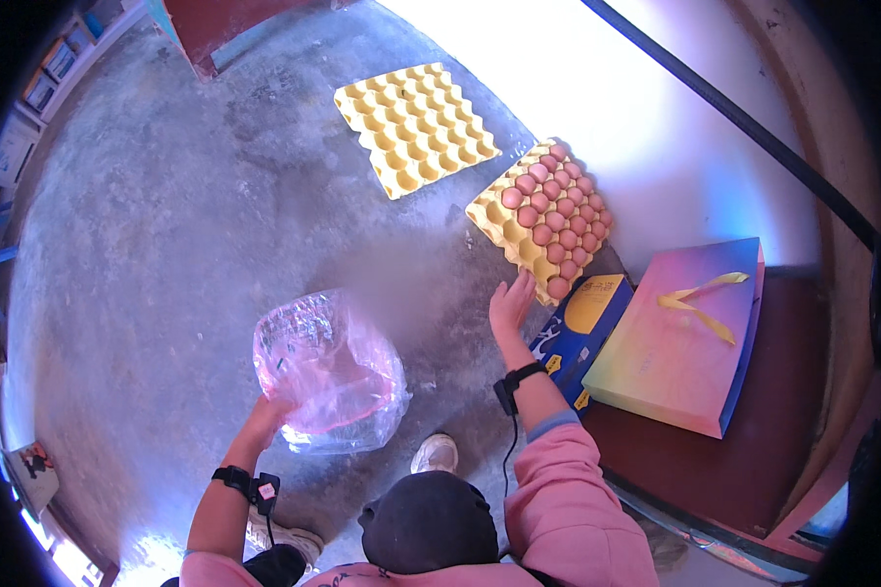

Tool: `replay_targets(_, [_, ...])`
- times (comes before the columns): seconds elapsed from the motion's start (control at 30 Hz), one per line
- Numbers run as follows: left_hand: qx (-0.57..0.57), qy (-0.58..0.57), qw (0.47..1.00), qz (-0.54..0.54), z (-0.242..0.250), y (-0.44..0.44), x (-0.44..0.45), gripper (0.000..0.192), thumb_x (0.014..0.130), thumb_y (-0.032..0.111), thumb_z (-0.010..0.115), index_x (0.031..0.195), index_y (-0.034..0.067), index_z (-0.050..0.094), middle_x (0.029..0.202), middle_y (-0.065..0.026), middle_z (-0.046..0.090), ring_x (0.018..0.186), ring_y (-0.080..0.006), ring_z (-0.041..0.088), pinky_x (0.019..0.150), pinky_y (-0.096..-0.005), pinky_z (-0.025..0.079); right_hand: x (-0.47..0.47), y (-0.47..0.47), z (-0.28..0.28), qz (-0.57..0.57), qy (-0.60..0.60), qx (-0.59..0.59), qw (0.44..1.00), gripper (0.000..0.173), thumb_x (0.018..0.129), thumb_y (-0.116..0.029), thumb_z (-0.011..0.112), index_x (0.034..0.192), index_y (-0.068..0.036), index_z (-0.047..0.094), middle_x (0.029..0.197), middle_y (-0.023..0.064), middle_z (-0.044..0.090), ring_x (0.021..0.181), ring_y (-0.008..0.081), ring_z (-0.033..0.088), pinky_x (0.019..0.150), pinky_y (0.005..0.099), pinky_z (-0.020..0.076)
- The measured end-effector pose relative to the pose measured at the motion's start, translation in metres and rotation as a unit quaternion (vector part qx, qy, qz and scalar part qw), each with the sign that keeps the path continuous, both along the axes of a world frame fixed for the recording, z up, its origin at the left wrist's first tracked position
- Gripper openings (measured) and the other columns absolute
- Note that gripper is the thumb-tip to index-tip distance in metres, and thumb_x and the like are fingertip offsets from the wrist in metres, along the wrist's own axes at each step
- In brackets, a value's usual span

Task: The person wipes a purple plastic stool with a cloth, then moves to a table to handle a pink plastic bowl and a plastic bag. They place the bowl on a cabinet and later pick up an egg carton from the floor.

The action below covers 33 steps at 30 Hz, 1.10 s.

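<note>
My left hand [270, 418] grips the near left side of a clear plastic bag [330, 381] with a pink rim, held with its mouth spread above the floor. My right hand [512, 301] reaches to the near left edge of a yellow egg tray [505, 236], fingers apart; whether the fingertips touch it cannot be told. Brown eggs [555, 220] fill most of that tray, while several cups along its left side hold none. Farther off, a second yellow egg tray [418, 128] lies on the floor without eggs.
Right of my right hand stand a blue and yellow carton [587, 330] and a pastel gift bag [679, 337] with a yellow ribbon, beside a dark red surface [785, 352]. A white wall [631, 110] rises behind the trays. My shoes [435, 453] are on the concrete floor [191, 257].
</note>
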<state>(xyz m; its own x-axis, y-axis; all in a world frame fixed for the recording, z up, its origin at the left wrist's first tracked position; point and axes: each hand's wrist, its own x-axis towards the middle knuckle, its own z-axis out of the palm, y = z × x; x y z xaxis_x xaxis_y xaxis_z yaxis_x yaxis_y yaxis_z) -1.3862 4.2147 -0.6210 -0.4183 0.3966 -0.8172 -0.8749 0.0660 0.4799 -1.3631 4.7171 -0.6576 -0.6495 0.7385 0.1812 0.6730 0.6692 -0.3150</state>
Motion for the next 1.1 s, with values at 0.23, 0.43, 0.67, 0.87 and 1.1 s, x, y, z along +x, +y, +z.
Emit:
replay_targets(0.23, [-0.018,0.001,1.0,-0.022,-0.001,-0.002,-0.003,0.06,0.082,0.008,0.06,0.14,0.0,0.047,0.117,-0.0067,0.062,0.104,-0.0179,0.061,0.089,-0.0312,0.049,-0.031,0.0,0.007,-0.056,-0.113,-0.038,0.991,0.062,0.088,-0.012,0.063,0.142,0.001,0.036,0.139,0.0198,0.045,0.124,0.0408,0.047,0.103,0.048,0.0441])
replay_targets(0.43, [-0.005,-0.008,1.0,-0.003,-0.004,-0.002,-0.001,0.062,0.082,0.008,0.06,0.142,-0.001,0.046,0.119,-0.0075,0.062,0.107,-0.0194,0.06,0.091,-0.0331,0.048,-0.037,-0.012,0.011,-0.022,-0.077,-0.02,0.997,0.062,0.088,-0.011,0.062,0.144,-0.005,0.036,0.15,0.0172,0.037,0.128,0.0388,0.047,0.102,0.0475,0.0452])
replay_targets(0.67, [0.011,0.005,1.0,0.003,0.0,0.004,-0.001,0.062,0.082,0.005,0.059,0.142,-0.001,0.046,0.12,-0.0074,0.062,0.106,-0.0193,0.061,0.09,-0.033,0.049,-0.048,-0.005,0.021,0.075,-0.114,-0.04,0.99,0.063,0.088,-0.009,0.06,0.146,-0.005,0.034,0.15,0.0189,0.036,0.13,0.0394,0.044,0.103,0.0463,0.0446])
replay_targets(0.87, [0.002,-0.009,1.0,-0.021,0.0,0.002,-0.001,0.056,0.084,0.008,0.061,0.138,-0.002,0.049,0.12,-0.0072,0.062,0.106,-0.0171,0.06,0.09,-0.0306,0.048,-0.069,-0.011,0.012,0.027,-0.125,-0.037,0.991,0.064,0.089,-0.008,0.057,0.147,-0.001,0.031,0.151,0.0188,0.034,0.133,0.0399,0.041,0.102,0.0462,0.0465])
replay_targets(1.1, [-0.015,0.001,1.0,0.022,-0.005,0.001,0.003,0.044,0.083,0.006,0.066,0.125,-0.002,0.058,0.107,-0.0049,0.066,0.095,-0.016,0.063,0.081,-0.03,0.05,-0.062,-0.003,0.004,0.049,-0.096,-0.021,0.994,0.063,0.09,-0.009,0.056,0.148,-0.008,0.032,0.15,0.0159,0.035,0.131,0.0395,0.044,0.1,0.0475,0.0473])
